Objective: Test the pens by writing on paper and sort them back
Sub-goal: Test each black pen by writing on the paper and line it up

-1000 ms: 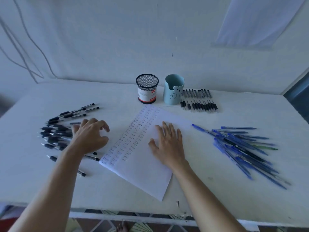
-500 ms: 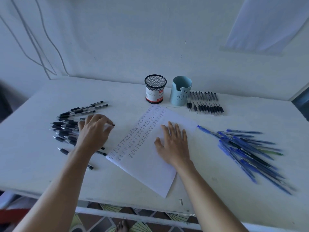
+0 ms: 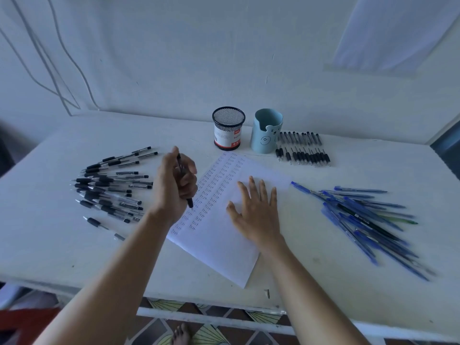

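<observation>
My left hand [image 3: 175, 185] is raised over the left edge of the paper [image 3: 224, 235] and grips a black pen [image 3: 189, 201], held nearly upright with its lower end just above the sheet. The white sheet lies slanted at the table's middle, with several columns of the handwritten word "test" on its left part. My right hand [image 3: 256, 215] lies flat on the sheet, fingers spread. A heap of black pens [image 3: 109, 188] lies to the left, a heap of blue pens [image 3: 366, 217] to the right.
At the back stand a black mesh cup [image 3: 228, 128] and a light blue cup [image 3: 265, 131] with a bear face. Beside the blue cup lie two rows of black pens [image 3: 302, 149]. The white table's front edge [image 3: 199, 305] is close to me.
My left hand was resting on the black pen heap; it has closed on one pen, lifted it and carried it right to the paper's edge. My right hand has stayed flat on the sheet.
</observation>
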Action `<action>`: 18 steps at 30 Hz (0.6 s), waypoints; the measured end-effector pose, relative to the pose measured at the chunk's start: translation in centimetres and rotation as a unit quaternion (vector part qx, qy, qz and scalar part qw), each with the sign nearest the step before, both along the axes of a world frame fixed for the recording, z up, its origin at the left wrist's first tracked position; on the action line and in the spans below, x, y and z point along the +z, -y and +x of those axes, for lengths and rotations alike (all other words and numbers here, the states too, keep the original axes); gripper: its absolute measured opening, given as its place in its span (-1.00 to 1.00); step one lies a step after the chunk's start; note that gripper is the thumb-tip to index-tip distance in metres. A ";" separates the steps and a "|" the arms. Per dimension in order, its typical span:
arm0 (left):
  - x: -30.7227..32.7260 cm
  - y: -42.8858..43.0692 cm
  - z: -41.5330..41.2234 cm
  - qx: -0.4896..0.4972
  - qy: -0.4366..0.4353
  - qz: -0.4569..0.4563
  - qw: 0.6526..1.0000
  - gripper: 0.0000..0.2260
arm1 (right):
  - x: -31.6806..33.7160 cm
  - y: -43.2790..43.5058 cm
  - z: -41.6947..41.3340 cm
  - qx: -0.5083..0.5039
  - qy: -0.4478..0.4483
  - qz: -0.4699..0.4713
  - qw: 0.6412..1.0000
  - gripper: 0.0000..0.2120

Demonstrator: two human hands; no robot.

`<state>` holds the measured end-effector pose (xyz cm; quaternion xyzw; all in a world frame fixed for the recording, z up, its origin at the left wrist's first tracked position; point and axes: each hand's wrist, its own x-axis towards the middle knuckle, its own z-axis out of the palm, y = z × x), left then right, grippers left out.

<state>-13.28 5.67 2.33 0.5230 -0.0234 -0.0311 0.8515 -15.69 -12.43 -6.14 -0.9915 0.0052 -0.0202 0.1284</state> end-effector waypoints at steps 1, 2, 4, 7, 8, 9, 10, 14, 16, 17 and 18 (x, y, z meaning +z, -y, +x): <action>0.1 0.3 -0.2 -0.002 -0.013 -0.023 1.000 -0.60 | 0.0 0.0 0.0 -0.002 0.002 0.001 1.000 -0.20; 0.1 0.5 -0.4 -0.001 -0.024 -0.043 0.999 -0.65 | -0.1 -0.1 0.0 -0.003 0.005 0.003 1.000 -0.21; 0.0 0.6 -0.6 0.005 -0.047 -0.071 0.996 -0.72 | -0.1 -0.1 0.0 -0.003 0.010 0.003 1.000 -0.24; -0.9 0.2 -0.6 -0.001 -0.053 -0.087 0.995 -0.74 | 0.1 -0.1 -0.1 -0.002 -0.003 0.009 1.000 -0.29; -1.4 0.1 -0.5 0.004 -0.051 -0.060 0.997 -0.77 | 0.2 -0.1 0.0 -0.001 -0.012 0.011 1.000 -0.30; -1.8 0.0 -0.5 0.012 -0.048 -0.024 0.998 -0.84 | 0.3 -0.1 0.0 0.001 -0.019 0.010 1.000 -0.33; -2.3 -0.1 -0.5 0.021 -0.047 0.008 0.999 -0.85 | 0.3 0.0 0.0 0.003 -0.022 0.005 1.000 -0.35; -4.1 -1.2 -1.1 -0.012 -0.073 -0.008 0.997 -0.72 | 0.4 0.0 0.0 0.006 -0.014 -0.003 1.000 -0.38; -4.9 -1.9 -1.3 -0.061 -0.065 -0.026 0.996 -0.68 | 0.4 0.0 0.0 0.006 -0.012 0.000 1.000 -0.38; -5.0 -2.1 -1.5 -0.078 -0.067 -0.024 0.994 -0.63 | 0.4 0.0 0.0 0.006 -0.013 0.001 1.000 -0.38; -5.2 -2.2 -1.5 -0.084 -0.076 -0.016 0.993 -0.56 | 0.4 0.0 0.0 0.005 -0.015 0.003 1.000 -0.38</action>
